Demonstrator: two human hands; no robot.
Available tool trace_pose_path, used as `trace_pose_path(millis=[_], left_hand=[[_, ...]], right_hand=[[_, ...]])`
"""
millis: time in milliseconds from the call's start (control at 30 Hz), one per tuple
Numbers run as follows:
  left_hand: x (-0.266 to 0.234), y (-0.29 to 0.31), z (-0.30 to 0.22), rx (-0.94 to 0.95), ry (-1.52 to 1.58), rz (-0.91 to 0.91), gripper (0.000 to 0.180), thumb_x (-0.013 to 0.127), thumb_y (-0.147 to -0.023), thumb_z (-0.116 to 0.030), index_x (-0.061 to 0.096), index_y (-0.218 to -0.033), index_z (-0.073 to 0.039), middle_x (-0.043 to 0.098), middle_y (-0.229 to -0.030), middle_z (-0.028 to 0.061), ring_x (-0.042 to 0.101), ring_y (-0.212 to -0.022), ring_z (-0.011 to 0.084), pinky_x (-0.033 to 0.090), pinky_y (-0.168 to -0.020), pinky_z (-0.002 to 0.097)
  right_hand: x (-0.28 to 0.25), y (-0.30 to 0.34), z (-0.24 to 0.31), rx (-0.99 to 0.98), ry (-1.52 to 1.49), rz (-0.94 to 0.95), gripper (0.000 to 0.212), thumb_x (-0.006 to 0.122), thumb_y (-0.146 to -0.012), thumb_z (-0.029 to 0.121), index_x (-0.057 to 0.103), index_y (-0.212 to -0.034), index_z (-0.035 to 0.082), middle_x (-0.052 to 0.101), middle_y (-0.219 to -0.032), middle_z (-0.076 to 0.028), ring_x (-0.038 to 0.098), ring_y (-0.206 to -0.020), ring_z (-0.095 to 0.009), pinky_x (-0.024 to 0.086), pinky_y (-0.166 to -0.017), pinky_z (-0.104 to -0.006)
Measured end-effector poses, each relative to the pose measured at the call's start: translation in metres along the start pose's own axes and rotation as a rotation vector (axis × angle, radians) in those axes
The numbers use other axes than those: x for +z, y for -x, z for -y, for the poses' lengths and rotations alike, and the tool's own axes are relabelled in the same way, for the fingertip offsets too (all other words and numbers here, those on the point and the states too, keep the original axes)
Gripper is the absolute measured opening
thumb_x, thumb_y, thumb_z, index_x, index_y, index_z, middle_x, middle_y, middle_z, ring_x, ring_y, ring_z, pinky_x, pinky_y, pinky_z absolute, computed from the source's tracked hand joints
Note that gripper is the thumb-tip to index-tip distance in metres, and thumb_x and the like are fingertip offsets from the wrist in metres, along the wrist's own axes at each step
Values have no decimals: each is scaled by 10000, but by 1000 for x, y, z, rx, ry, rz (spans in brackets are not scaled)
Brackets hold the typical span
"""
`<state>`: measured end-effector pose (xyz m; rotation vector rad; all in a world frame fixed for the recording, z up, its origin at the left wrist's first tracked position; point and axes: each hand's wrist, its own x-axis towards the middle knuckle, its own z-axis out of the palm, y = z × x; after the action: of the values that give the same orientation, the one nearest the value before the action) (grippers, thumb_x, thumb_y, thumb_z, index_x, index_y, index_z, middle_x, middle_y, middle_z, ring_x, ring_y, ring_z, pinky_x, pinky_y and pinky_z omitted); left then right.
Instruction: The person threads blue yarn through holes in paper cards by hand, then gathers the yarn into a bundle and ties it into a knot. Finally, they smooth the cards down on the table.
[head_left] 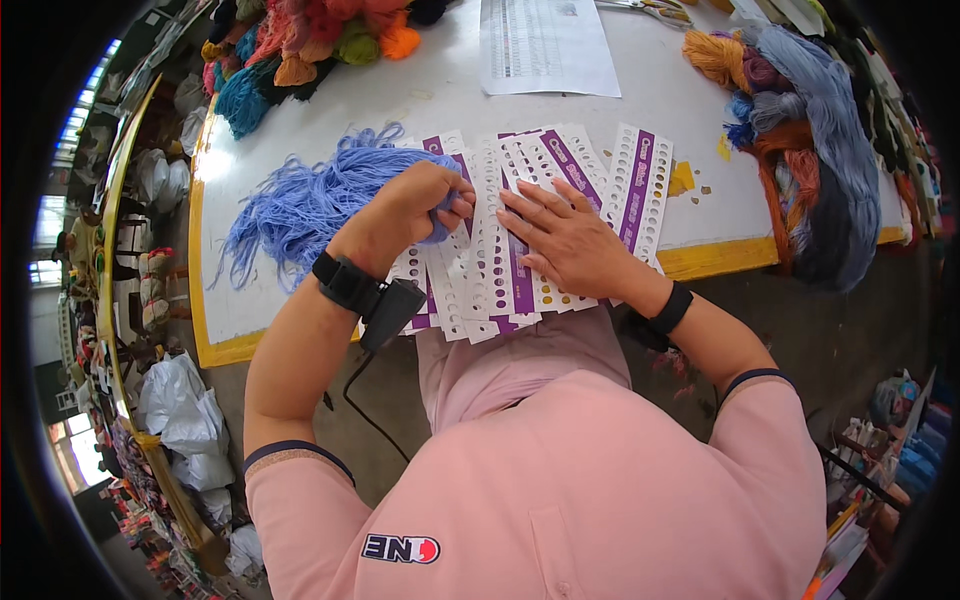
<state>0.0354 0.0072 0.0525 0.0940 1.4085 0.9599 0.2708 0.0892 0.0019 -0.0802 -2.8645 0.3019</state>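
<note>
A big loose bundle of periwinkle-blue embroidery thread [325, 195] spreads over the left part of the table. My left hand [418, 200] is closed around the bundle's right end, fingers curled in. In front of me lie several long white-and-purple thread cards [638, 185] with rows of punched holes, overlapping in a fan. My right hand [575, 240] rests on the middle cards with its fingers stretched out, palm down. A few cards reach past the table's near edge, over my lap. What lies under my right palm is hidden.
A printed sheet [548, 50] lies at the far middle, with scissors [650, 10] beyond it. Colourful yarn skeins [310, 40] are heaped far left. More skeins [820, 140] hang over the right edge. The white table [235, 320] has a yellow rim; white bags [185, 405] stand at left.
</note>
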Motion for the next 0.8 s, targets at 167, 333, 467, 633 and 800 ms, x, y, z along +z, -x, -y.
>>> trace_pose_path(millis=[167,333,467,633,800], left_hand=[[4,0,4,87,-221,33,166,531,-912,-80,566,-993,61,567,-850,74,490,-612,88,335,-443,194],[28,18,19,275,-258,-226,160,564,-897,-96,582,-962,49,630,-890,109,559,-639,129,390,-461,216],[24,33,16,175,-105,-124,152,555,-894,-84,565,-966,49,635,-904,133,582,-656,148,437,-478,232],[18,22,13,103,-121,-116,138,537,-876,-53,563,-928,72,595,-845,138,529,-598,126,383,-435,226],[10,3,17,72,-131,-39,107,566,-843,-37,594,-858,65,546,-705,78,463,-517,106,338,-424,238]], right_hand=[[2,2,0,-4,-11,-12,537,524,-926,369,457,-1377,87,406,-1462,-91,310,-1388,-239,167,-1147,-465],[2,5,-2,4,-5,-17,527,526,-926,366,468,-1369,87,408,-1461,-88,317,-1383,-237,168,-1146,-465],[2,6,-2,1,0,-11,522,527,-926,361,471,-1369,89,407,-1462,-86,316,-1383,-232,169,-1146,-462],[3,3,-1,5,10,-26,526,533,-923,358,466,-1374,95,401,-1466,-80,310,-1385,-227,177,-1145,-455],[4,2,-1,4,1,-31,536,532,-925,359,451,-1385,96,393,-1472,-82,307,-1388,-226,178,-1146,-456]])
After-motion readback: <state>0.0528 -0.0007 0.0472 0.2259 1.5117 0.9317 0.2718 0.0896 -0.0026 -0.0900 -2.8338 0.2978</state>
